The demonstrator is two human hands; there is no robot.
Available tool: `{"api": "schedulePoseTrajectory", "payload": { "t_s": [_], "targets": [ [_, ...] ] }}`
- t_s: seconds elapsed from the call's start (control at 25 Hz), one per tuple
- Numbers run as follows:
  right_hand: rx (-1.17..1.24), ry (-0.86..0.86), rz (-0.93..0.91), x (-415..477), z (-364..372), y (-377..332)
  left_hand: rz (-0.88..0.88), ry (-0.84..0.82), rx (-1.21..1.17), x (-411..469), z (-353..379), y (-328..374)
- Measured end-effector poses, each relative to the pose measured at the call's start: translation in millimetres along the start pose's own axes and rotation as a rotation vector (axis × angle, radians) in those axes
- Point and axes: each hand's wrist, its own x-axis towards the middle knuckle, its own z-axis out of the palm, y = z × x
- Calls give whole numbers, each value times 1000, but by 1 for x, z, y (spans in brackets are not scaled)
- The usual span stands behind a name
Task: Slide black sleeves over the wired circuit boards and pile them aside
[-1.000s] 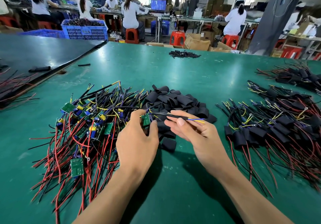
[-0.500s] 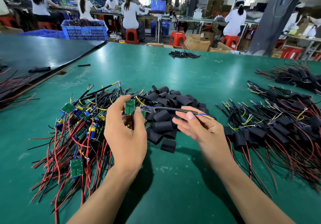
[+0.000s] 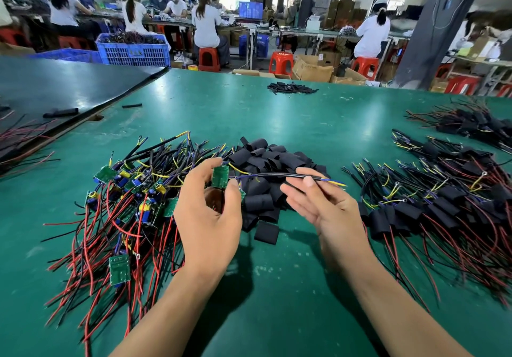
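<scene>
Green table [image 3: 277, 315]: sleeve heap [image 3: 277, 160] behind left hand [image 3: 207, 226] pinching a board [image 3: 220, 176], right hand [image 3: 329, 212] pinching its cable [image 3: 277, 174].

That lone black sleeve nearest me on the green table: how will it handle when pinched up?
The black sleeve lies squashed flat, so it is probably soft and thin-walled and should collapse under a pinch. Likely very light for its size. Being flat, it is unlikely to roll.

The left hand [image 3: 207, 218] pinches a small green circuit board [image 3: 220, 177] above the green table [image 3: 277, 124]; the right hand [image 3: 324, 207] holds its black cable [image 3: 279, 174] over loose black sleeves [image 3: 266, 168].
</scene>
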Motion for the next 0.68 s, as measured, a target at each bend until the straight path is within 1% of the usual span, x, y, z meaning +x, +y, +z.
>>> {"api": "schedulePoseTrajectory", "payload": {
  "t_s": [0.08, 0.32, 0.56, 0.68],
  "targets": [
    [76, 44, 2, 3, -2, -4, -3, 23, -14, 1, -1, 1],
    [151, 110, 31, 5, -4, -6, -85, 116, -12, 8, -2, -2],
    [297, 110, 90, 7, -5, -13, -79, 222, 20, 17, -6, -10],
    [337, 125, 94, 7, -5, -15, -87, 237, 30, 19, -7, -12]
  ]
}}
